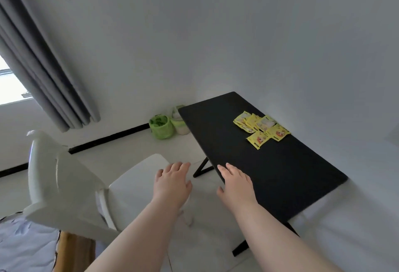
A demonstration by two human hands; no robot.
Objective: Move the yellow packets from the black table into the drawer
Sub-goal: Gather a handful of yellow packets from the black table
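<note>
Yellow packets [264, 124]: overlapping heap on black table [280, 174], at least 6, exact count unclear. Your left hand [172, 182], right hand [236, 183]: 2, fingers loose, holding nothing.

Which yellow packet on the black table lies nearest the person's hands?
The yellow square packet at the cluster's near tip, jutting toward the right hand; the others lie behind it.

One black table [269, 174], about six yellow packets [265, 124]

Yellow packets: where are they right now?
In the head view the yellow packets lie overlapping on the black table, right of centre near the wall, ahead of the right hand.
</note>
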